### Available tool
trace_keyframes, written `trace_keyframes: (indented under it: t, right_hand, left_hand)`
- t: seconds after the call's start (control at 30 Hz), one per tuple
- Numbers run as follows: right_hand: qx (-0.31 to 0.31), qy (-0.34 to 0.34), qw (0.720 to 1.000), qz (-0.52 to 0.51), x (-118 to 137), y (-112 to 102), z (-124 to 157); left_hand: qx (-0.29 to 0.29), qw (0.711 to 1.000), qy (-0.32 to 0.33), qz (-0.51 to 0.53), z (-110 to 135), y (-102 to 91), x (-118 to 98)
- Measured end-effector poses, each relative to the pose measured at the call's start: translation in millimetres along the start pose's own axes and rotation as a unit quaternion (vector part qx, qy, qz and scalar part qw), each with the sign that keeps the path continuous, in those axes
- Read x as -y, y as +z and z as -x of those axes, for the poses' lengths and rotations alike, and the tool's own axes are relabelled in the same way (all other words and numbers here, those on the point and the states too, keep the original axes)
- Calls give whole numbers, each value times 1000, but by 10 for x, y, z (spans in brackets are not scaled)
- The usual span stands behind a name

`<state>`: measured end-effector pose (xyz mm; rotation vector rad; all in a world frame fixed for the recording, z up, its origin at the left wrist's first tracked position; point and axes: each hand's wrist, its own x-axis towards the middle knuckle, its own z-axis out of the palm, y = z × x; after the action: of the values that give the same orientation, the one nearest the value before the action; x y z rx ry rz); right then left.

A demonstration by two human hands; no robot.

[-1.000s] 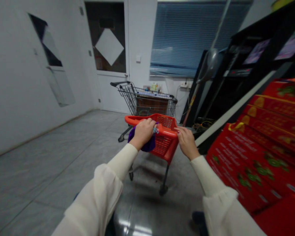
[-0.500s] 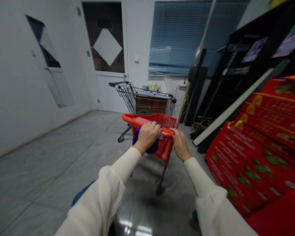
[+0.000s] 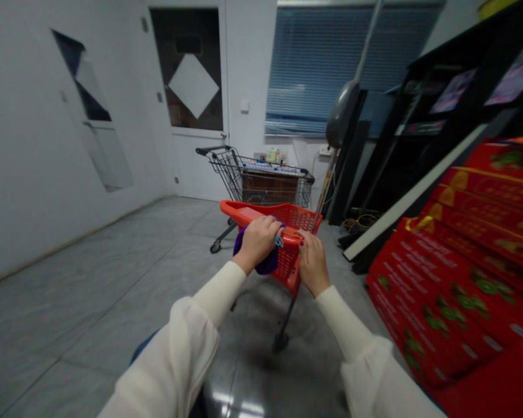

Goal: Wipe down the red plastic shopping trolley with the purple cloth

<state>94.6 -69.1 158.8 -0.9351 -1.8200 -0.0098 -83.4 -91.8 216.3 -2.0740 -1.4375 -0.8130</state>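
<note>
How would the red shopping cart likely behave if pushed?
The red shopping cart would probably roll, since a dark wheel shows beneath it. Its perforated basket looks like moulded plastic, so it is likely fairly stiff and perhaps light for its size.

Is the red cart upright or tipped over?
Upright: the red cart opens upward, with a wheel below; the left hand and right hand are at its handle. Any slight tilt, I cannot tell.
</note>
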Motion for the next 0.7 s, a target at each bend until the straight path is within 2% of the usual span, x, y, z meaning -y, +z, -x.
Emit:
trace_keyframes:
  t: [0.07,0.13,0.2,0.3,0.37,0.47,0.5,0.57,0.63,0.7]
  right_hand:
    - [-2,-2,1000,0,51,29,24]
    - [0,-5,1000,0,117,69,48]
    - [3,-6,1000,0,180,99,89]
    - [8,-21,1000,-8,202,94,187]
    - [-7,-37,999,-15,126,66,245]
    - [-41,-41,998,-7,-138,41,233]
    - [-32,-35,999,0,-250,47,196]
    - [28,-25,999,-8,-463,80,90]
    - [104,-31,994,-17,-617,121,-18]
    - [148,-44,988,-21,-685,140,-92]
  left_hand:
    - [3,999,-48,-7,-23,-44,78]
    - [8,997,-76,-10,-17,-81,51]
    - [14,998,-59,-1,30,-112,-45]
    - [13,999,17,29,138,-139,-116]
    - [7,999,37,36,187,-142,-22]
    - [-5,1000,-6,21,190,-144,224]
    - [-8,999,-28,14,182,-150,278]
    - [-8,998,-54,6,173,-174,283]
    - [3,999,-41,10,188,-209,160]
    - [14,1000,-4,17,216,-241,3]
